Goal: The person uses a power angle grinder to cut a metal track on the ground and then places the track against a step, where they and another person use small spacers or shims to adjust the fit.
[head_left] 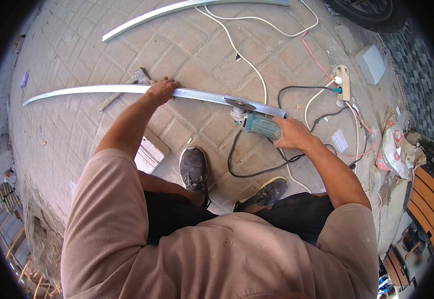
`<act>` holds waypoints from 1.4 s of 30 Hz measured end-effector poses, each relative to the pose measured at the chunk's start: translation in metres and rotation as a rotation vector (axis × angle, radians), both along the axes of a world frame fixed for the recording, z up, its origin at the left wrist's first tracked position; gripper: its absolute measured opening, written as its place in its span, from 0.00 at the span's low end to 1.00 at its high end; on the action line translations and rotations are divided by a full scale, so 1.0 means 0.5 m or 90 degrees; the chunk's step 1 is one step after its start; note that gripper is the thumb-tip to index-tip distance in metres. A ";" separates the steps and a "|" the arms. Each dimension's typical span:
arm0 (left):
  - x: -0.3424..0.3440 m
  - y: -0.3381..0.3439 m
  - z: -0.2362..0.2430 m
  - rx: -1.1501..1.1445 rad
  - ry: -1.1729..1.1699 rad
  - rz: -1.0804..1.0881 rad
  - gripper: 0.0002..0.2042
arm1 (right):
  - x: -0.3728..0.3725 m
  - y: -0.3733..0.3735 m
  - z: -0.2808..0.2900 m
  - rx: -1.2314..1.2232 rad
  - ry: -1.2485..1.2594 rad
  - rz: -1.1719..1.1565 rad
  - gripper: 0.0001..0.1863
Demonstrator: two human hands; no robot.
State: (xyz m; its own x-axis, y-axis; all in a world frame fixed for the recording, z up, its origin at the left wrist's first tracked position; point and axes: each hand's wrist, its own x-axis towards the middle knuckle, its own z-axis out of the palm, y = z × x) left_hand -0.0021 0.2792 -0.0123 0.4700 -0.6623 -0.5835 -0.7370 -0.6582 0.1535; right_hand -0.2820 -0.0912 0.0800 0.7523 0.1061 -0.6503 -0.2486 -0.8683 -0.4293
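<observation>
A long silvery metal profile (199, 95) with a ribbed surface lies crosswise in front of me. My left hand (162, 90) is closed over its middle, thumb side toward me. My right hand (292, 133) grips the rear of a teal angle grinder (262, 125). The grinder's round disc (241, 104) is at the profile, near its right end; whether it touches or is spinning I cannot tell. Beneath the profile, left of my left hand, a hammer (142, 75) rests on the paving with its wooden handle (108, 103) toward me.
A second metal profile (152, 20) lies farther off. White, pink and black cords run across the paving to a power strip (344, 82) at right. Beyond are a white block (370, 64), a wheel (366, 10) and a torn sack (391, 149). A pale box-like object (151, 149) stands beside my left shoe.
</observation>
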 end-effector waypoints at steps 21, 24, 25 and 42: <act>0.000 0.003 0.021 0.052 0.034 -0.053 0.23 | -0.072 0.140 0.179 0.493 0.092 -0.793 0.23; 0.003 0.001 0.009 0.042 0.027 -0.039 0.21 | -0.069 0.215 0.136 0.441 -0.009 -0.812 0.23; 0.002 0.002 0.006 0.036 0.020 -0.022 0.21 | -0.066 0.235 0.115 0.417 -0.042 -0.791 0.24; -0.002 0.006 -0.013 -0.023 -0.025 -0.061 0.21 | -0.011 0.285 -0.018 0.217 -0.075 -0.674 0.34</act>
